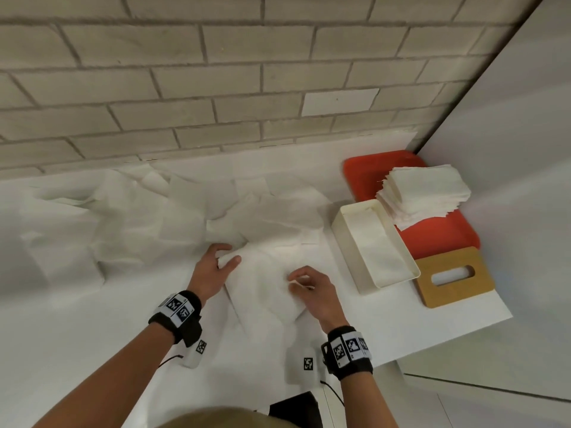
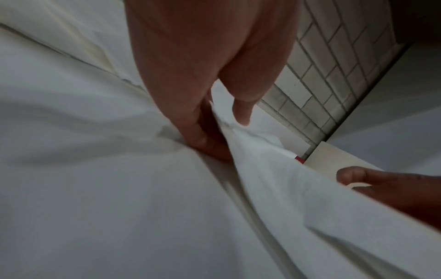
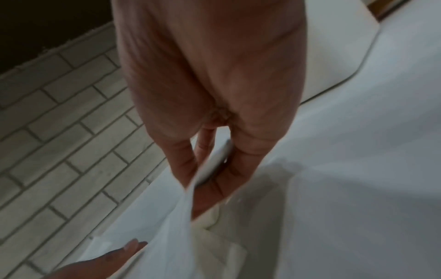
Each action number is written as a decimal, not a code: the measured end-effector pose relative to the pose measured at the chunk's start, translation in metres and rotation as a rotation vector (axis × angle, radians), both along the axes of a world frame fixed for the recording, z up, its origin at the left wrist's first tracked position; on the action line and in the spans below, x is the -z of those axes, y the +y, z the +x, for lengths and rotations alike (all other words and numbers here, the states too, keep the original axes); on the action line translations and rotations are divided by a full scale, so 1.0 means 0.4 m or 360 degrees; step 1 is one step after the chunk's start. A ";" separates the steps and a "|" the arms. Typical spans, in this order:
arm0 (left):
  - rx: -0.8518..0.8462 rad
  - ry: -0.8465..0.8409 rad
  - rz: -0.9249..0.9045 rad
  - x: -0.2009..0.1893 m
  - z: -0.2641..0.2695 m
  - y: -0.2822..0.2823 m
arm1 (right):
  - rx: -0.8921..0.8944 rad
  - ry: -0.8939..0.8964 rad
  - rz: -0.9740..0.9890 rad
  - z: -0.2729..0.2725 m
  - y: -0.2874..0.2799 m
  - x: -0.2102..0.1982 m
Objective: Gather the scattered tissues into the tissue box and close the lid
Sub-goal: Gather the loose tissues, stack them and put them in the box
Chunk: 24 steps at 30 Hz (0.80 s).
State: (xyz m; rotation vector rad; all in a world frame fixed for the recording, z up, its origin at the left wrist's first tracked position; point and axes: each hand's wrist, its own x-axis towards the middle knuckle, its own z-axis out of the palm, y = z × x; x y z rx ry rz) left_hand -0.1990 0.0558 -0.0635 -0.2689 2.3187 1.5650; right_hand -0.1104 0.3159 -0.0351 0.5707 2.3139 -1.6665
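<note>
A white tissue (image 1: 262,282) lies unfolded on the white table between my hands. My left hand (image 1: 221,257) pinches its far left corner, the tissue (image 2: 250,143) caught between thumb and fingers. My right hand (image 1: 298,281) pinches its right edge, the tissue (image 3: 188,198) hanging from the fingertips. Several more loose tissues (image 1: 129,217) are spread across the table toward the wall. The cream tissue box (image 1: 346,239) stands open to the right with a few tissues inside. Its wooden lid (image 1: 451,291) with an oval slot lies flat beyond the box.
A red tray (image 1: 432,239) at the back right carries a neat stack of tissues (image 1: 423,193). A brick wall runs behind the table and a white panel closes the right side. The table's right edge lies just past the lid.
</note>
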 end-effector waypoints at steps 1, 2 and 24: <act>0.0016 -0.0013 0.0035 0.006 0.006 -0.009 | -0.0029 -0.0017 -0.0013 0.009 -0.008 -0.001; 0.0035 -0.0037 0.0087 0.013 0.014 -0.017 | -0.0036 -0.0017 -0.0029 0.015 -0.018 -0.004; -0.0394 -0.0281 0.0604 -0.003 0.063 0.025 | 0.0134 -0.0034 -0.0197 0.048 -0.144 0.051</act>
